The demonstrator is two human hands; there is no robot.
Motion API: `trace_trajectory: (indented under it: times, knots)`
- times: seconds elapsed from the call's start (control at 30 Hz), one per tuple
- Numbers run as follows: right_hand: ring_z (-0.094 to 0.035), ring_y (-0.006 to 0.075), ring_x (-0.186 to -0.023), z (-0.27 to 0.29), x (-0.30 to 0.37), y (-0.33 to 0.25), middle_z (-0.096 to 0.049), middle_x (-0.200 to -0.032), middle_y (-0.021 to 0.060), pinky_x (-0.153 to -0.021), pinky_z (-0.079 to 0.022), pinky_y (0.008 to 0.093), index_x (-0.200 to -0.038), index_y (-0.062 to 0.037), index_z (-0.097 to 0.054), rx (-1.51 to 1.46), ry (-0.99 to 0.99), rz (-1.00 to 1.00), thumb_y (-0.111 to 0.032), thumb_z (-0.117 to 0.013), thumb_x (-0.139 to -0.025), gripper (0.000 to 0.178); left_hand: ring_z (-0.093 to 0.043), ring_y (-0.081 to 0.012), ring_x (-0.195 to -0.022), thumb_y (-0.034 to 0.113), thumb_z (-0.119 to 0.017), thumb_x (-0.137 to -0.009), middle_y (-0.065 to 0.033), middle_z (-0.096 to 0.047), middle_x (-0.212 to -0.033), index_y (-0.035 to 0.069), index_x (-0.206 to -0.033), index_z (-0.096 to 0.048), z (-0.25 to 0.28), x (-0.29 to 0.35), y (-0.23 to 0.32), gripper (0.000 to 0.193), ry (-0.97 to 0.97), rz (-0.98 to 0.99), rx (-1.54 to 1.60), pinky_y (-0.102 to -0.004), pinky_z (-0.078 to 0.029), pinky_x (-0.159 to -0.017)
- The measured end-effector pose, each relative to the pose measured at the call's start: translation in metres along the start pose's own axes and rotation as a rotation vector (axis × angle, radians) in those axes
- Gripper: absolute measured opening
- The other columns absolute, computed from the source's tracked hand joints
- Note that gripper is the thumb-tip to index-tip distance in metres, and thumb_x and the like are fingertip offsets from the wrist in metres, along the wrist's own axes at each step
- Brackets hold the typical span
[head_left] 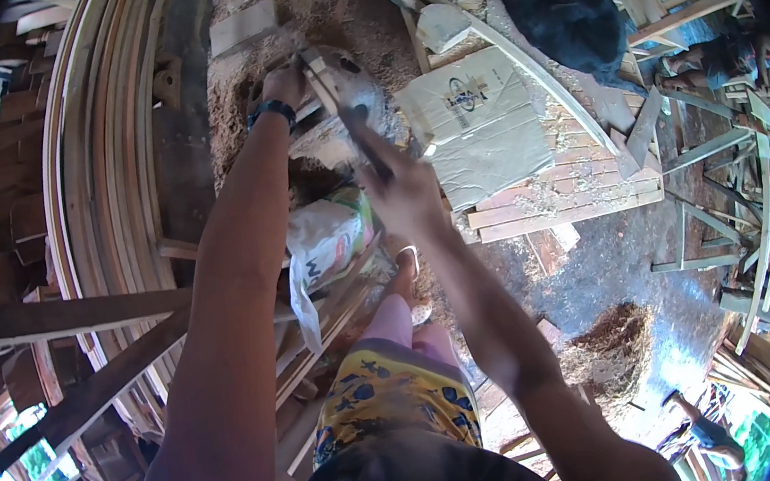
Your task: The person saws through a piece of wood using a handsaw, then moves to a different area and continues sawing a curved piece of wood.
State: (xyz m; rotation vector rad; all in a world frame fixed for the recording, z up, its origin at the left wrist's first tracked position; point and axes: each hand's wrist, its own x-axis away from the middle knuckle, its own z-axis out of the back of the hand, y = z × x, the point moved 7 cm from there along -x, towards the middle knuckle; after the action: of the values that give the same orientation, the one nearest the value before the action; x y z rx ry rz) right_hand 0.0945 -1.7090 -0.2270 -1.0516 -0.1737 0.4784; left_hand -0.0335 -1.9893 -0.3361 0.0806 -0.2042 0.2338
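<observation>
My right hand (404, 196) is closed around the dark handle of a long, narrow hand tool (327, 86), which slants up and left. Motion blurs both, and the tool's exact kind is unclear. Beyond my dark wristband, my left hand (284, 85) is closed beside the tool's far end. What its fingers hold, if anything, is hidden. Under and around both hands lies a rounded, greyish-brown block (353, 83) with a pale, worn-looking surface. Nearer to me, a white printed plastic sack (323, 238) lies crumpled.
Long boards (97, 131) are stacked at the left. Flattened cardboard (476, 121) covers part of a slatted wooden platform (578, 185) on the right, near a black bundle (561, 16). Sawdust (619, 337) is heaped on the floor. Other people (725, 61) are at the right edge and lower right.
</observation>
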Motion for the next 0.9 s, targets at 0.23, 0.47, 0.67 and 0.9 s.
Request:
trace_trajectory:
  times: [0.23, 0.47, 0.67, 0.9]
  knots:
    - [-0.072, 0.0220, -0.074, 0.113, 0.217, -0.033, -0.073, -0.097, 0.0229, -0.062, -0.055, 0.0313, -0.136, -0.0013, -0.061, -0.035, -0.087, -0.233, 0.007, -0.069, -0.084, 0.053, -0.067, -0.0416, -0.110, 0.024, -0.036, -0.107, -0.0281, -0.069, -0.116, -0.001, -0.121, -0.067, 0.008, 0.004, -0.003, 0.043, -0.015, 0.138, 0.202, -0.0505, -0.052, -0.097]
    - [-0.071, 0.0295, -0.063, 0.007, 0.004, -0.006, -0.074, -0.094, 0.0194, -0.055, -0.054, 0.0403, -0.149, -0.0269, -0.050, 0.036, -0.074, -0.073, -0.005, -0.063, -0.092, 0.063, -0.066, -0.0435, -0.109, 0.024, -0.036, -0.106, -0.0264, -0.070, -0.114, 0.003, -0.123, -0.064, 0.000, 0.002, -0.002, 0.039, -0.059, 0.024, 0.037, -0.0514, -0.051, -0.095]
    - [-0.075, 0.0330, -0.084, -0.016, -0.018, 0.001, -0.073, -0.110, 0.0206, -0.065, -0.059, 0.0383, -0.149, -0.0217, -0.049, -0.042, -0.003, 0.030, -0.006, -0.066, -0.090, 0.063, -0.069, -0.0407, -0.102, 0.028, -0.038, -0.105, -0.0258, -0.071, -0.109, 0.005, -0.125, -0.062, 0.010, -0.002, -0.001, 0.038, 0.104, -0.012, 0.064, -0.0516, -0.053, -0.091]
    - [-0.068, 0.0151, -0.067, 0.112, 0.202, -0.033, -0.071, -0.086, 0.0198, -0.057, -0.051, 0.0296, -0.138, -0.0023, -0.059, -0.039, -0.040, -0.114, 0.009, -0.067, -0.085, 0.055, -0.065, -0.0435, -0.112, 0.028, -0.033, -0.107, -0.0302, -0.067, -0.117, -0.001, -0.123, -0.065, -0.003, 0.000, -0.009, 0.046, 0.039, 0.132, 0.303, -0.0514, -0.050, -0.098]
